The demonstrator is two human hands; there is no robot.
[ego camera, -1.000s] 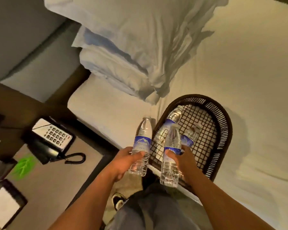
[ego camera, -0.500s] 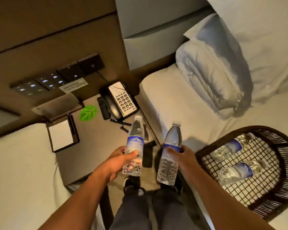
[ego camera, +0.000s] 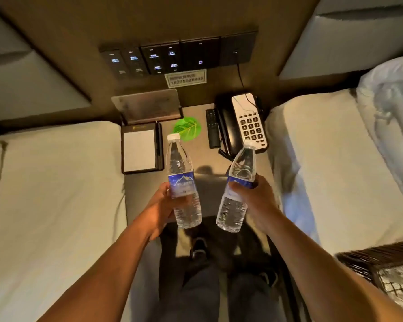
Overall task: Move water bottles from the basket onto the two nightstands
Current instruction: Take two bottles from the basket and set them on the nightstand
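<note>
We found the left hand [ego camera: 163, 203] fingers [ego camera: 184, 198] closed around one water bottle [ego camera: 183, 182] and the right hand [ego camera: 257, 201] fingers closed around a second bottle [ego camera: 237, 189], both held above the counter [ego camera: 209, 163], nearer us than the telephone [ego camera: 241, 122]; the basket [ego camera: 368, 259] lay to its right.

Brown wall panel [ego camera: 84, 31] with lit switches [ego camera: 163, 59]; below it, a phone [ego camera: 247, 122] and notepad [ego camera: 139, 147], white beds [ego camera: 56, 205] flanking.
</note>
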